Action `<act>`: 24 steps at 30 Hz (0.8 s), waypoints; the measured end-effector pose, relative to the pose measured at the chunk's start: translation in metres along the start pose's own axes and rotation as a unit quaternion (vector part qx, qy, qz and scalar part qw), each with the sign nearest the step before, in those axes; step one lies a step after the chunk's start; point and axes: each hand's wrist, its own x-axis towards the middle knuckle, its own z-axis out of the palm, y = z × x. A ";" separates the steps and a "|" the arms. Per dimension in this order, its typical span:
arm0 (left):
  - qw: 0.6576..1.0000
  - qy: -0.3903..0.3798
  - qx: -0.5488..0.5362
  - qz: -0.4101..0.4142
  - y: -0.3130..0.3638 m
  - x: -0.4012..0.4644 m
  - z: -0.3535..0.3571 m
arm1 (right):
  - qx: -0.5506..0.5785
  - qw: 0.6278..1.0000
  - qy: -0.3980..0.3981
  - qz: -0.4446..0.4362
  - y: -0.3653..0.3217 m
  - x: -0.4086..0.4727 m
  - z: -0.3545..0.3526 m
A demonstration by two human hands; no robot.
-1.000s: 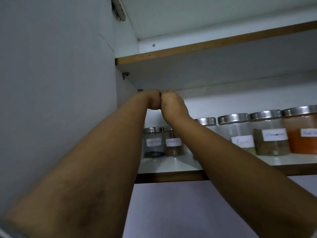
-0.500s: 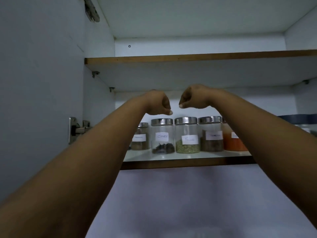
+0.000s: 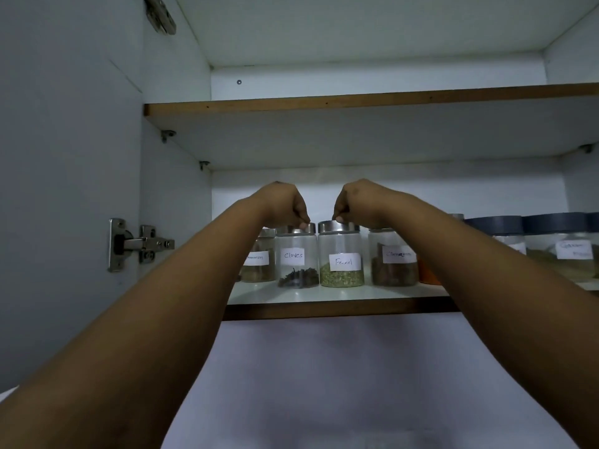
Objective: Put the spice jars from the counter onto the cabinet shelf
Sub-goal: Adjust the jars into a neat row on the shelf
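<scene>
A row of glass spice jars with steel lids stands on the lower cabinet shelf (image 3: 340,298). From the left I see a partly hidden jar (image 3: 257,270), a Cloves jar (image 3: 296,264), a Fennel jar (image 3: 342,264), a brown-spice jar (image 3: 393,267) and an orange jar (image 3: 428,275) behind my right forearm. My left hand (image 3: 285,204) is a closed fist just above the Cloves lid. My right hand (image 3: 356,202) is a closed fist just above the Fennel lid. Neither hand holds a jar.
Dark-lidded jars (image 3: 557,247) continue the row at the right. An upper shelf (image 3: 356,100) spans the cabinet above. The open cabinet door (image 3: 64,189) with its steel hinge (image 3: 139,244) stands at the left. A pale wall lies below the shelf.
My fists, touching a second ago high under the upper shelf, have separated and dropped to just above the jar lids. The view has shifted so the jar row sits centred.
</scene>
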 end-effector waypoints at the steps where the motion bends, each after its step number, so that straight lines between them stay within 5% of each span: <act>1: 1.000 0.002 -0.008 -0.007 -0.004 0.003 0.003 | -0.005 1.000 0.002 -0.001 -0.001 0.004 0.003; 17: 0.997 -0.019 0.005 -0.081 -0.045 0.070 0.055 | -0.136 0.989 -0.046 0.039 -0.001 0.090 0.061; 24: 0.992 0.028 -0.101 -0.070 -0.064 0.065 0.066 | -0.107 0.994 0.001 0.029 0.011 0.094 0.076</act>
